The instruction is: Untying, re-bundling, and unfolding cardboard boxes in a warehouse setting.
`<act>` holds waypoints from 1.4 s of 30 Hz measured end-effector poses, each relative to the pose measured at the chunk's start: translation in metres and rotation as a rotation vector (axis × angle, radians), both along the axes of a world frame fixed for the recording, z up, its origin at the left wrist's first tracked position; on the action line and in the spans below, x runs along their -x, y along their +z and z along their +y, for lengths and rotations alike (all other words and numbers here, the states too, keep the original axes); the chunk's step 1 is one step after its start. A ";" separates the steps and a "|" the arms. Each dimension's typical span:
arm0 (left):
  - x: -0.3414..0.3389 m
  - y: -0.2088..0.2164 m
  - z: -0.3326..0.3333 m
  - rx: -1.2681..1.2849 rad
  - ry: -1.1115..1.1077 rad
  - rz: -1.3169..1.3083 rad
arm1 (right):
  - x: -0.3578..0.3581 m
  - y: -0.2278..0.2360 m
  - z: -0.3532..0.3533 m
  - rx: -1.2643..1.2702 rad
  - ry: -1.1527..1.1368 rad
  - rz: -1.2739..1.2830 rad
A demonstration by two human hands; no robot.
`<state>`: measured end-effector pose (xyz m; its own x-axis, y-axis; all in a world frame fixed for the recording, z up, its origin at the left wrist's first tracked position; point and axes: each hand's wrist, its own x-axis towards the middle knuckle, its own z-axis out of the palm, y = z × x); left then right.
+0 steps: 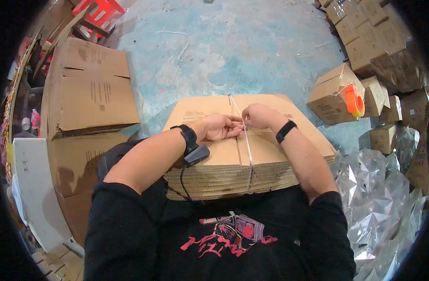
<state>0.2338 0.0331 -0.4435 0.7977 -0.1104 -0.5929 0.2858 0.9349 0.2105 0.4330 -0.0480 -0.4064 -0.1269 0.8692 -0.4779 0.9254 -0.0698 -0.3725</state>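
A stack of flattened cardboard boxes [209, 159] lies in front of me, bound by a pale plastic strap [246, 150] running front to back over its middle. My left hand [220, 127] and my right hand [257, 116] meet on top of the stack at the strap. The fingers of both hands pinch the strap where it crosses the top sheet. A black band sits on each wrist, and a small black device with a cable hangs from the left one.
Another pile of flat cardboard [90, 89] stands at the left, with a red stool [99, 14] beyond it. Closed cartons [333, 96] and an orange tape roll [355, 100] sit at the right. Crinkled silver bags [383, 187] fill the lower right. The floor is bluish concrete [233, 51].
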 end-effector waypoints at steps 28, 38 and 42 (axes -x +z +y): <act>0.009 -0.021 -0.011 -0.057 -0.006 -0.008 | 0.014 -0.002 -0.005 -0.020 0.046 0.025; 0.008 -0.030 -0.014 -0.024 0.017 0.010 | 0.011 -0.022 -0.008 -0.040 0.068 -0.001; 0.009 -0.032 -0.016 -0.051 0.029 0.015 | 0.011 -0.018 -0.007 -0.015 0.035 0.081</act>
